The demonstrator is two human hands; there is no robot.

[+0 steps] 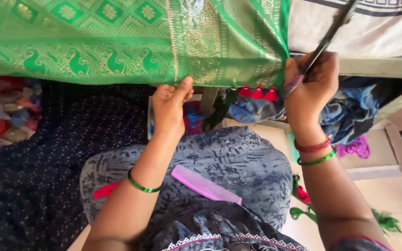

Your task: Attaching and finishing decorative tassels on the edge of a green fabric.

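Observation:
A green woven cloth (98,42) with gold patterned bands hangs over a table edge across the top of the head view. My left hand (172,106) pinches its lower hem near the middle, thumb pressed up against the border. At the cloth's right edge, my right hand (309,88) grips a pair of dark scissors (330,31), blades pointing up and away. Red tassels (258,92) hang along the hem between my hands. A pink comb (205,184) lies on my lap on blue-grey patterned fabric.
A dark dotted cloth (38,158) spreads at the left, with a heap of coloured scraps (3,116) beyond it. Blue crumpled fabric (350,111) and a purple thread tuft (353,148) sit at the right by a pale low stool (387,153). Green thread scraps (387,221) lie on the floor.

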